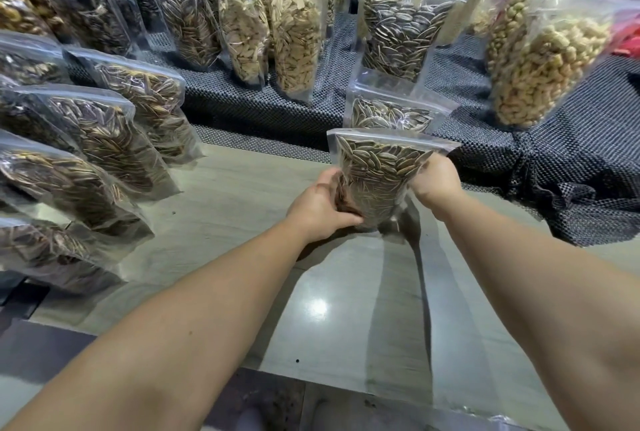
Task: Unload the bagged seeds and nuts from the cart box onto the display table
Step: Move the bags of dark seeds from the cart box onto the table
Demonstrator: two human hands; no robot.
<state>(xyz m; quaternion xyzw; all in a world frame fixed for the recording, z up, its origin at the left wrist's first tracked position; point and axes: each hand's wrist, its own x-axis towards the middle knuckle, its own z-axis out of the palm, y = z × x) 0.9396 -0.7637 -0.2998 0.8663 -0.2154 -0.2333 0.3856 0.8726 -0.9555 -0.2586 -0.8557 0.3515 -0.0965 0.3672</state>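
A clear bag of striped sunflower seeds (379, 167) stands upright on the pale display table (242, 188), held from both sides. My left hand (320, 207) grips its lower left side and my right hand (434, 176) grips its upper right edge. Directly behind it stand two more bags of the same striped seeds, a small one (391, 113) and a taller one (401, 39). The cart box is not in view.
Rows of dark seed bags (104, 139) line the left side of the table. Pale seed bags (294, 39) stand at the back centre, and peanut bags (540, 67) at the right on a black mesh mat (571, 153). The table's near edge (277, 371) runs below my arms.
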